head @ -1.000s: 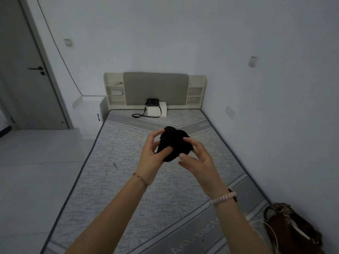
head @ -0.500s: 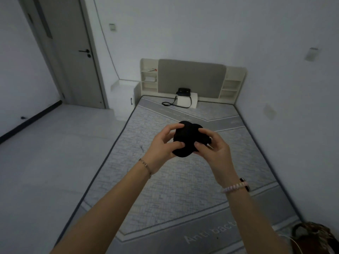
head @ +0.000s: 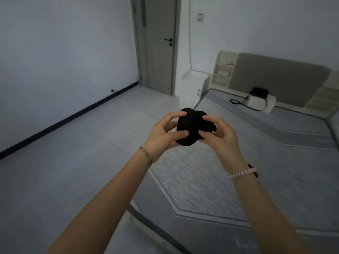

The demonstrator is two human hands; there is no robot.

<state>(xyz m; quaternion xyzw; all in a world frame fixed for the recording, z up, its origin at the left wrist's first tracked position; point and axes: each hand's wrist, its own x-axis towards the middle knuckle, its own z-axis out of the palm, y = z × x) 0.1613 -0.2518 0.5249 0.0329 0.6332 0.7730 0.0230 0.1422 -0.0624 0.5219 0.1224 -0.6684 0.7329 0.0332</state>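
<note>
so we've got the black cloth bundle (head: pixel 190 123) up in mid-air over the mattress (head: pixel 238 162) edge, left hand (head: pixel 161 138) gripping its 9 o'clock side, right hand (head: pixel 222 138) pinching the 3 o'clock side, long axis roughly 12-to-6, both hands equally near

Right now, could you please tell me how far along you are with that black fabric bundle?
Done: the black fabric bundle is gathered into a compact lump. In hand: the left hand and right hand pinch it from either side in mid-air. Left: it is not yet set down anywhere; the grey mattress lies below the hands.
</note>
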